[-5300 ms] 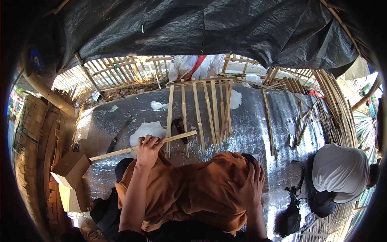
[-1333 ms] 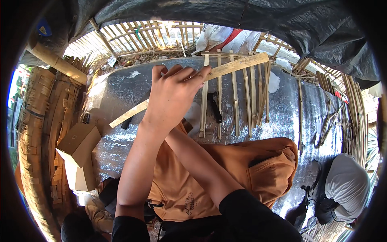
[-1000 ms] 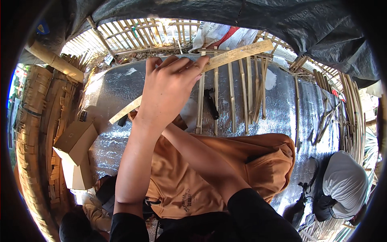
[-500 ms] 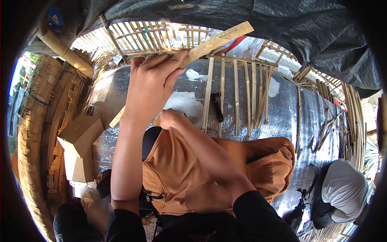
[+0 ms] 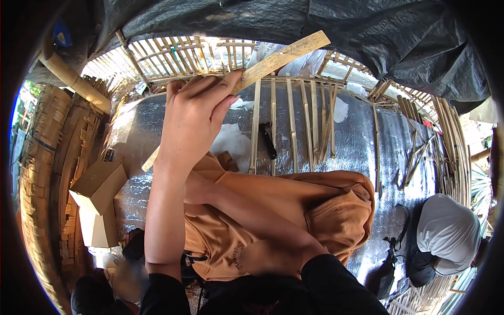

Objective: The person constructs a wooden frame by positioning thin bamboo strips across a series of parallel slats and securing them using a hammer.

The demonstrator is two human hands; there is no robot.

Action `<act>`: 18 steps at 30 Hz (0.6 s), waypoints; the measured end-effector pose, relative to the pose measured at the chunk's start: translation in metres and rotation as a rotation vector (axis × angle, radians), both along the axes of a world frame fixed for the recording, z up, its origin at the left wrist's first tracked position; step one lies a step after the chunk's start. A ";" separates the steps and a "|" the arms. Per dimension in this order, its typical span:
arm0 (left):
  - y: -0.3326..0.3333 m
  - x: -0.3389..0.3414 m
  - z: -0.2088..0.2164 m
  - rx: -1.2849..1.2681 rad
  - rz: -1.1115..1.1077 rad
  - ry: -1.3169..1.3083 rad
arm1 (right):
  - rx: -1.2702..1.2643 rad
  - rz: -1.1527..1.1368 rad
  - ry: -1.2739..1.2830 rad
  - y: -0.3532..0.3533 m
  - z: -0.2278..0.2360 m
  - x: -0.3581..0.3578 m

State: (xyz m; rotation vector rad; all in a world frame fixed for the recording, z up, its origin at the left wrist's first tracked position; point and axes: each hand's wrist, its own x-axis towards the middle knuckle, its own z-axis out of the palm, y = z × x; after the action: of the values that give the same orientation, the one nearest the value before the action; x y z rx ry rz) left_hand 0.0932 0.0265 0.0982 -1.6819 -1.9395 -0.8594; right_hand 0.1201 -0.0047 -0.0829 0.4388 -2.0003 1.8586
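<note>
My left hand (image 5: pixel 195 118), raised in front of me, is closed round a flat bamboo strip (image 5: pixel 286 58). The strip slants up to the right, and its other end shows past the left side of my wrist. My right arm crosses low over a brown garment (image 5: pixel 294 202) spread across my lap. My right hand (image 5: pixel 197 190) lies behind my left forearm, so its fingers are hidden and I cannot tell what they touch.
Several bamboo slats (image 5: pixel 292 126) lie on a silvery sheet (image 5: pixel 205 102), with a black-handled tool (image 5: pixel 268 140) among them. An open cardboard box (image 5: pixel 100 189) stands left, near woven bamboo (image 5: pixel 44 173). Other people sit at lower left and right, one with a grey-covered knee (image 5: pixel 449 231).
My right hand has drawn back left and nearer, from the garment's far edge to behind my left forearm. My left hand still holds the strip aloft. The view has shifted slightly.
</note>
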 end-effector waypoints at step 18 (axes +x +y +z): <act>0.105 -0.025 -0.190 -0.778 -0.089 -0.103 | 0.656 0.064 0.118 -0.009 0.014 0.137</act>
State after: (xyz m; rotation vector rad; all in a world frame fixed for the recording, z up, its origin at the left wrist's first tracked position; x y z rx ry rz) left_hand 0.0685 0.1319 -0.0922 -2.1738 -2.4757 -0.2014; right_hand 0.2573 -0.0133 -0.0692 0.7718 -2.4976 1.1272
